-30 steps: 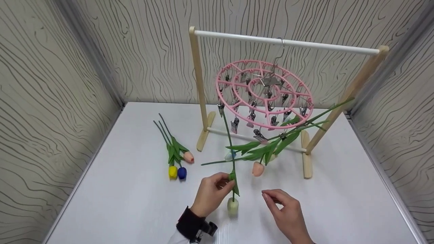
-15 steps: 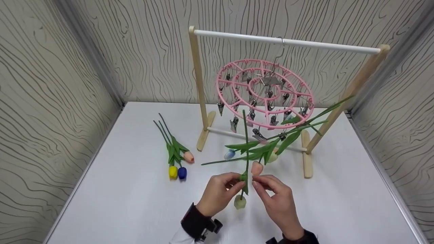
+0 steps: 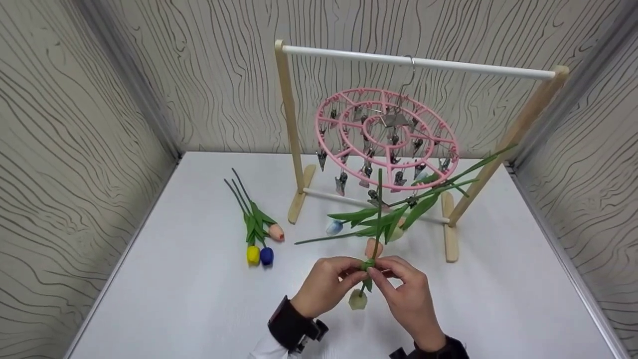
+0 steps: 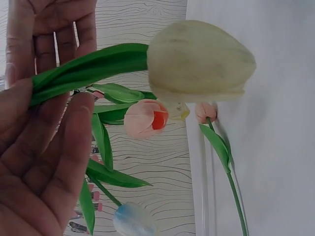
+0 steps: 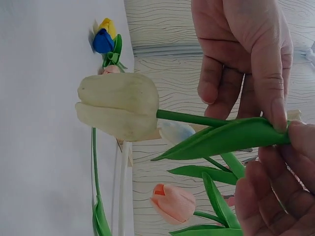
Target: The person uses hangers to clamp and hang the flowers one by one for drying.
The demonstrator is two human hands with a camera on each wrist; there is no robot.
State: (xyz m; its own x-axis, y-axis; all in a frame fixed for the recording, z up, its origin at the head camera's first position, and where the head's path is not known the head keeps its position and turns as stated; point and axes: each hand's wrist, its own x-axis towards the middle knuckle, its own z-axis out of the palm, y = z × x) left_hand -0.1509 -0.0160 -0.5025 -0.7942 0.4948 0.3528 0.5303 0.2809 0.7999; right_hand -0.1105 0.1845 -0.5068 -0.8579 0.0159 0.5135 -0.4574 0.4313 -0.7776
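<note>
A pale cream tulip point(image 3: 358, 299) with a green stem point(image 3: 380, 214) hangs bloom-down in front of the rack, its stem end pointing up. My left hand point(image 3: 329, 281) pinches it at the leaf, between thumb and fingers. From the other side my right hand point(image 3: 406, 286) pinches the same spot, and the fingertips of both hands nearly meet. The wrist views show the cream bloom point(image 4: 202, 61) free of the hands and the leaf point(image 5: 226, 140) under the thumbs. Just behind my fingertips hangs a peach tulip point(image 3: 373, 248).
A pink round clip hanger point(image 3: 389, 187) with several metal clips hangs from a wooden rack's white bar point(image 3: 344, 52). Tulips, one blue-white point(image 3: 334, 227), hang or lie beneath it. At left on the white table point(image 3: 189, 299) lie yellow point(image 3: 253, 255), dark blue point(image 3: 267, 256) and peach point(image 3: 276, 232) tulips.
My left hand has carried the cream tulip rightward, its stem coming away from the hanger's left clip. My right hand has moved in from the right and now grips the leaf too.
</note>
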